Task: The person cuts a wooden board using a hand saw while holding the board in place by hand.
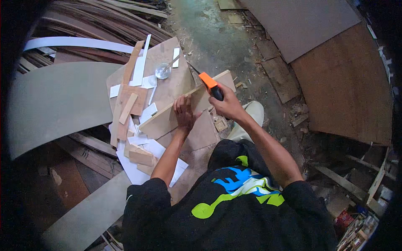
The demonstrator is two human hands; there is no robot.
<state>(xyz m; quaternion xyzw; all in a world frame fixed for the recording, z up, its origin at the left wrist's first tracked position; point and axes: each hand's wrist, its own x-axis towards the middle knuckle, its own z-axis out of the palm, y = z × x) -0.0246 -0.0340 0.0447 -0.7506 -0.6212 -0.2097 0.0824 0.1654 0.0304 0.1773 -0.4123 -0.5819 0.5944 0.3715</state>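
My right hand (228, 102) is wrapped round the black grip of a handsaw (207, 80) with an orange and black handle. Its thin dark blade points away to the upper left, seen nearly edge-on, above the far edge of a pale wooden board (157, 122). The board lies slantwise in front of me. My left hand (185, 113) presses on its top, fingers bent over the far edge and thumb toward me. Whether the saw teeth touch the wood cannot be made out. Under the board is a larger plywood sheet (178, 81).
A clear cup (162, 71) with a stick in it stands on the plywood. White strips (141, 69) and wood offcuts (127, 108) lie to the left. Stacked timber (104, 16) fills the far left; large brown sheets (343, 83) lie right. Scraps litter the floor (209, 31).
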